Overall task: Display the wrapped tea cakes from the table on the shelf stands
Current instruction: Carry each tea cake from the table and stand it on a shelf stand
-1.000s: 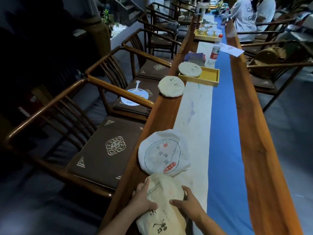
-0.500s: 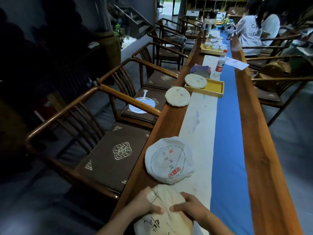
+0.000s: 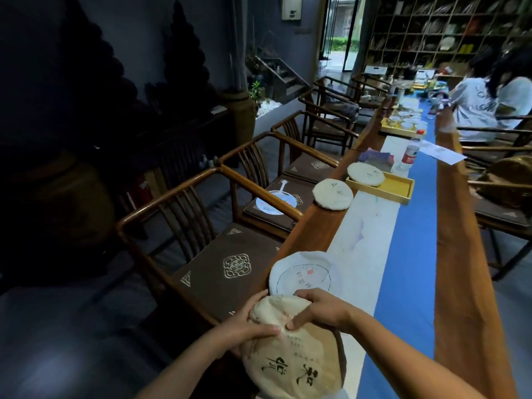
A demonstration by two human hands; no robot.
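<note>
Two bare hands, nothing worn on either: left hand, right hand. Smooth backs, with knuckles plainly marked on the right. Short fingers, nails too small and blurred to judge. Behind them a left forearm and a right forearm, both uncovered from the wrist down to the bottom edge of the view. Slim wrists, widening evenly toward the elbows. Outer side of the left forearm in shadow, top of the right forearm catching the room's light. Of clothing, only as much as said: bare from fingertips to the frame's edge.
</note>
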